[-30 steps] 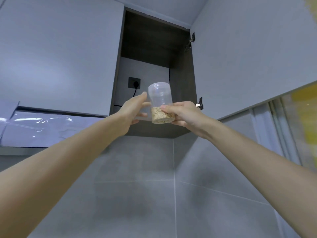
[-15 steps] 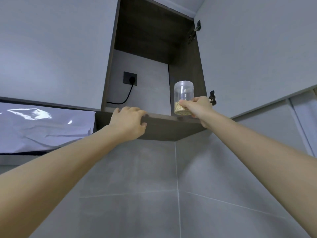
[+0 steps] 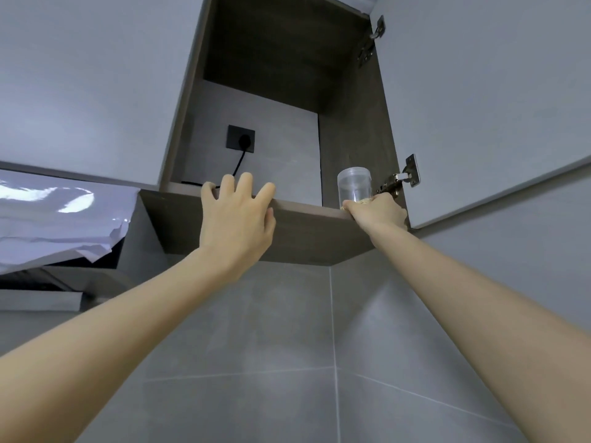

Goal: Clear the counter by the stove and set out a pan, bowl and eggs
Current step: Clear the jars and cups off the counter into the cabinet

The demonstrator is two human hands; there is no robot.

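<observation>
Jar (image 3: 354, 186) stands at the right end of the open cabinet shelf (image 3: 307, 238), its base hidden behind the right hand (image 3: 379, 213) gripping it. Left hand (image 3: 236, 223) lies with fingers spread over the shelf's near edge.

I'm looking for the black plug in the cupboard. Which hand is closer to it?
Left. The left hand rests on the shelf edge just below the black plug; the right hand is farther right, holding the jar.
</observation>
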